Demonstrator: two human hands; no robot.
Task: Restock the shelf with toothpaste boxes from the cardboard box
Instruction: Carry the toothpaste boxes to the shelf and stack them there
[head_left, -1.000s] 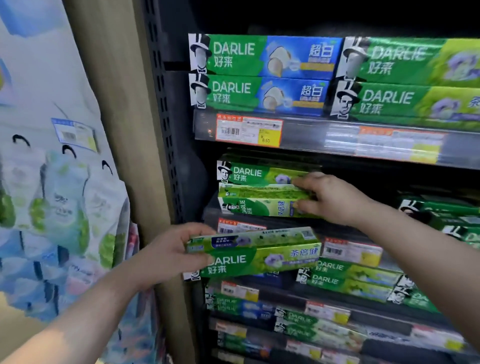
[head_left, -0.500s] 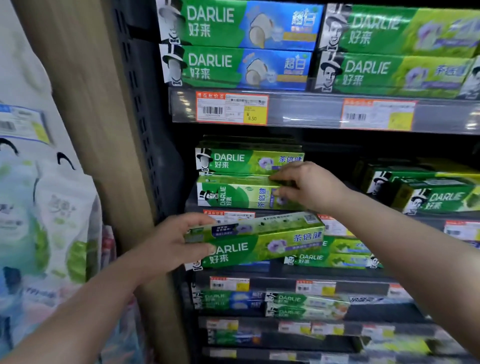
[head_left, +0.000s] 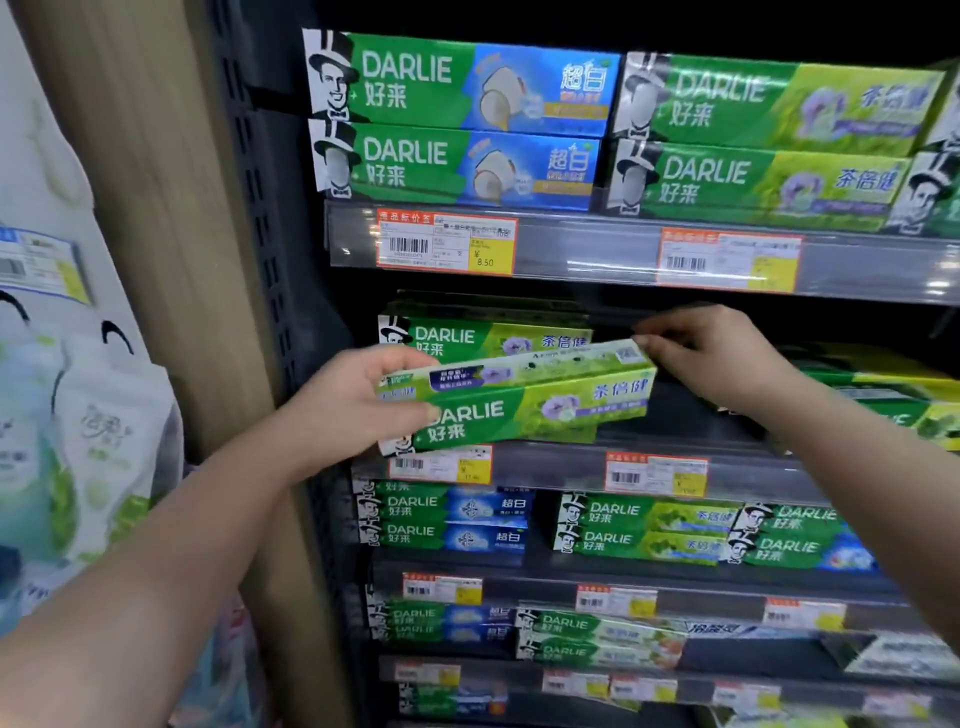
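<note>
- Gripped at both ends, a green toothpaste box (head_left: 524, 400) is held between your two hands: your left hand (head_left: 345, 410) wraps its left end with the thumb across the front panel, and the fingertips (head_left: 647, 342) of your right hand (head_left: 722, 364) pinch its upper right corner.
- You hold the box lengthwise and slightly tilted, right end higher, its printed front facing you, in front of the middle shelf (head_left: 545, 462).
- Just behind it, a matching green box (head_left: 483, 338) sits on that shelf, partly covered by the one you hold.
- Further right on the same shelf, more green and yellow boxes (head_left: 883, 395) lie near your right forearm.
- Price labels (head_left: 441, 465) line the shelf edge directly below the held box.
- On the shelf above, two stacked green-and-blue boxes (head_left: 457, 122) stand left of two stacked green boxes (head_left: 769, 140), with an orange-and-yellow price tag (head_left: 447, 241) beneath them.
- Lower shelves hold further rows of similar boxes (head_left: 644, 527).
- To the left stands a wooden upright panel (head_left: 140, 208), and beyond it hang pale pouches (head_left: 104, 447).
</note>
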